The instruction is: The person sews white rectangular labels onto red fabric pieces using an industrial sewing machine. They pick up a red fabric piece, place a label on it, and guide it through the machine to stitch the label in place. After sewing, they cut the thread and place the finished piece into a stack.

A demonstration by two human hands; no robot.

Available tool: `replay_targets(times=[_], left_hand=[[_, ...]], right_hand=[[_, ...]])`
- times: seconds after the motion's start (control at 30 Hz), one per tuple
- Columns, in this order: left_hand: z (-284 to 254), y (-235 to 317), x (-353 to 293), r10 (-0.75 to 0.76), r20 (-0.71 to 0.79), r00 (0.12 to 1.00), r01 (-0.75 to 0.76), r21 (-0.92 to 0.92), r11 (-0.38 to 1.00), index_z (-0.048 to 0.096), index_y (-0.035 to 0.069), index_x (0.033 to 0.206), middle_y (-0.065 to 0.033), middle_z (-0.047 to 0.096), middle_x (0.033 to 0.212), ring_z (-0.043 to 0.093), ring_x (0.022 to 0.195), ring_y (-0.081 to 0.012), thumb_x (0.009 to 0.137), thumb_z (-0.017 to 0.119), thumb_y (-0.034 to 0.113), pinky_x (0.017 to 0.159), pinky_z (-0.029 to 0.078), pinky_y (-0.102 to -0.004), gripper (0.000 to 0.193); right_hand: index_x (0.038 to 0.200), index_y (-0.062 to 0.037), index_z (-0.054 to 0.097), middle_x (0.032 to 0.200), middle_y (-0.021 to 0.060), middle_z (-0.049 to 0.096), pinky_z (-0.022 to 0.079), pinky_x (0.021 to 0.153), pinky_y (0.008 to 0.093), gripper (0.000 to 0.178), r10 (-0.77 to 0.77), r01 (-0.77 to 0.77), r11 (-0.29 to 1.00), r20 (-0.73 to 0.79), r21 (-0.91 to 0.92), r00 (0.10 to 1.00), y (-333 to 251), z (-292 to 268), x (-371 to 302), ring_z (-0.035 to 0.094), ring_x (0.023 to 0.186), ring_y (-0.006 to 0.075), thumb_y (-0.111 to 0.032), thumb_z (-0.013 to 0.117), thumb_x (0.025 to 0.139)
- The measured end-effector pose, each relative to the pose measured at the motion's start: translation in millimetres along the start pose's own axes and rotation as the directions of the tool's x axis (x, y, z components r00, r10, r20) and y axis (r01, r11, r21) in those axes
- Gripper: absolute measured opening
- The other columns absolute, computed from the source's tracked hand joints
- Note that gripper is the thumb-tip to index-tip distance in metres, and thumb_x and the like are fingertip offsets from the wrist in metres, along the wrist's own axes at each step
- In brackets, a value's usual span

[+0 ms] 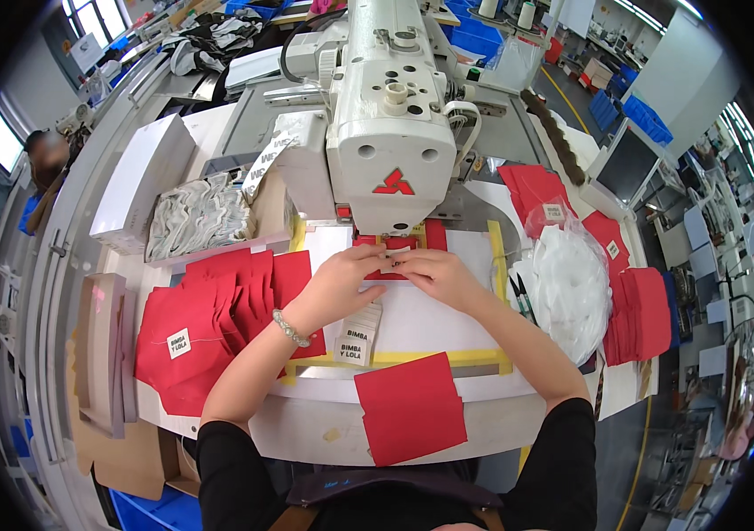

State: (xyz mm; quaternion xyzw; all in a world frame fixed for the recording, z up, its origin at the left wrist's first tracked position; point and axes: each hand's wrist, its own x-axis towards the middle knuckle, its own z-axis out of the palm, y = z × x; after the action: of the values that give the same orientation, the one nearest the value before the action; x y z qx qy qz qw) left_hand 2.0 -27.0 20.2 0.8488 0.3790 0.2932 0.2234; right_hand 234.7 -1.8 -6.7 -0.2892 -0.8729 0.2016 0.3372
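Note:
My left hand (pixel 342 281) and my right hand (pixel 441 278) meet under the head of a large white sewing machine (pixel 390 115). Their fingertips close on a small white label (pixel 397 256), which lies over a piece of red fabric (pixel 434 237) at the sewing spot. The left thumb stands off from its fingers; my fingers hide part of the label. Below the left hand lies a strip of white fabric labels with dark print (pixel 357 334). Nearer to me, a red fabric panel (pixel 411 409) hangs over the table's front edge.
Left are a pile of red fabric pieces (pixel 218 314), a box of white labels (pixel 200 217) and a white carton (pixel 142 177). Right are thread snips (pixel 521 298), a heap of white material (pixel 563 288) and stacked red pieces (pixel 638 314). Yellow tape (pixel 412 357) borders the work area.

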Motion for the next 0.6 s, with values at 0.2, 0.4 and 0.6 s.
replay_targets(times=[0.2, 0.4, 0.6], left_hand=[[11, -7, 3, 0.015, 0.102, 0.995, -0.042, 0.272, 0.961, 0.063, 0.007, 0.123, -0.0103, 0.058, 0.132, 0.058, 0.108, -0.0262, 0.081, 0.072, 0.024, 0.098, 0.044, -0.0393, 0.046], [19, -13, 1, 0.099, 0.089, 0.991, -0.128, 0.429, 0.894, 0.06, 0.005, 0.124, -0.0092, 0.06, 0.129, 0.056, 0.116, -0.0229, 0.082, 0.072, 0.033, 0.101, 0.042, -0.0399, 0.053], [18, -10, 5, 0.142, 0.113, 0.983, -0.178, 0.448, 0.876, 0.059, 0.005, 0.123, -0.0101, 0.059, 0.13, 0.054, 0.12, -0.0243, 0.083, 0.069, 0.041, 0.103, 0.039, -0.0448, 0.055]], right_hand=[[0.096, -0.005, 0.072, 0.106, 0.0088, 0.071, 0.054, 0.087, 0.0361, 0.014, 0.034, -0.034, 0.997, 0.005, -0.069, 0.999, 25, 0, 4, 0.067, 0.099, 0.0266, -0.005, 0.069, 0.083], [0.096, -0.0055, 0.072, 0.104, 0.0078, 0.071, 0.051, 0.085, 0.037, 0.014, 0.018, -0.017, 0.996, 0.016, -0.089, 1.0, 28, -3, 13, 0.067, 0.095, 0.0262, -0.005, 0.068, 0.082], [0.094, -0.0036, 0.069, 0.102, 0.0077, 0.07, 0.047, 0.091, 0.039, 0.011, 0.017, -0.011, 0.994, 0.056, -0.105, 0.998, 32, -3, 15, 0.064, 0.1, 0.0265, -0.009, 0.064, 0.085]])
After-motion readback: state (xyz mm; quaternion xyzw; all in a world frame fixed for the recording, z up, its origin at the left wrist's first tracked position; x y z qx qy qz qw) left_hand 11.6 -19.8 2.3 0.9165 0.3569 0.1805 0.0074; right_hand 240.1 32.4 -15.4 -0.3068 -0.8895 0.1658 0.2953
